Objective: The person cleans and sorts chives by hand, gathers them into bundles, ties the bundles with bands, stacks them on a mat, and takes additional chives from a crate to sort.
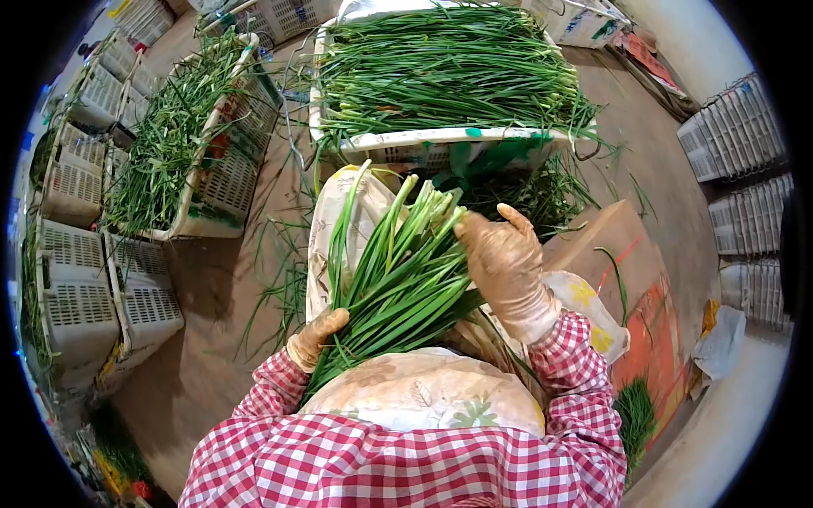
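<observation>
A loose bunch of garlic chives [406, 279] lies slanting over my lap, its pale stem ends pointing up and away. My left hand [318, 339], in a thin stained glove, is closed around the leafy lower left side, thumb on top. At the pale ends, my right hand [506, 267], also gloved, presses curled fingers against the bunch's right side while one finger sticks up. Its fingertips are slightly blurred and partly hidden. Under the bunch is a stained patterned cloth [423, 394] across my lap.
A white crate [440, 138] heaped with aligned garlic chives [440, 72] stands ahead. Left of it, another crate [240, 140] holds tangled leaves. Stacked crates [80, 292] line the left, more crates [732, 131] the right. A cardboard box [622, 262] sits by my right arm. Loose leaves litter the floor.
</observation>
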`<state>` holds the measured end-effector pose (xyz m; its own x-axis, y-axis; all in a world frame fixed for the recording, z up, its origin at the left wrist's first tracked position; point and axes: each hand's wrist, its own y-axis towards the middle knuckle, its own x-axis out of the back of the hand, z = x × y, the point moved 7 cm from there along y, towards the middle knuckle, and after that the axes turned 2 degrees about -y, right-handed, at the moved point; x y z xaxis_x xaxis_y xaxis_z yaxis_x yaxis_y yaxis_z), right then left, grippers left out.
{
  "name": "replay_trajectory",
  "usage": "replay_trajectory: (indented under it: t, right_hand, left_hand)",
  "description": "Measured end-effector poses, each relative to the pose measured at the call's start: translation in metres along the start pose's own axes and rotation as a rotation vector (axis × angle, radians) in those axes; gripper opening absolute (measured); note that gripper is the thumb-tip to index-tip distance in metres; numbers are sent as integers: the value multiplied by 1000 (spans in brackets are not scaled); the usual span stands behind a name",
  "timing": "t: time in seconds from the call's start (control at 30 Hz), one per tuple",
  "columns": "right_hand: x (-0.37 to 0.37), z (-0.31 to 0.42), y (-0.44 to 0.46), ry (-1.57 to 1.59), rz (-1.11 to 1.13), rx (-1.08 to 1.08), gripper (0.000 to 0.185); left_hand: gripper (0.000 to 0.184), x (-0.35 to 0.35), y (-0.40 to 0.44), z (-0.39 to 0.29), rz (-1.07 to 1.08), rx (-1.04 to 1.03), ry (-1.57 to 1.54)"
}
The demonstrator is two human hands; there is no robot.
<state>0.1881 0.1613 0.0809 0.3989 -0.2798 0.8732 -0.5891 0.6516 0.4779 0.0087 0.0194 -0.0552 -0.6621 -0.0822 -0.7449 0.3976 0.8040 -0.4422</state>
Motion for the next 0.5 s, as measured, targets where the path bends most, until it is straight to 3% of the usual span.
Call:
replay_trajectory:
  t: [0.07,0.1,0.2,0.27,0.3,0.33,0.4,0.47,0.5]
  right_hand:
    - [7,-19,-2,198,-262,-107,7]
    - [-9,-46,-9,328,-115,-364,8]
    - [-22,-112,-30,167,-101,-611,14]
    - [-45,-149,-49,-132,40,-556,41]
    - [-47,-155,-47,-114,333,-813,65]
    - [-44,-153,-41,-120,329,-816,65]
    - [-48,-131,-24,771,111,-646,71]
    - [-37,-82,1,1149,385,-538,72]
    - [-32,-64,10,1105,486,-464,64]
  left_hand:
    - [66,1,-2,0,-7,9,3]
    - [62,-1,-2,-5,29,-34,39]
    - [63,18,-4,-3,86,-10,76]
    - [70,21,-5,5,106,58,78]
    - [55,23,-1,5,-17,18,63]
    - [42,18,2,1,-139,-21,46]
    - [44,5,3,-3,-112,-1,17]
    - [47,8,5,-2,-135,16,57]
    - [47,4,6,-4,-133,20,61]
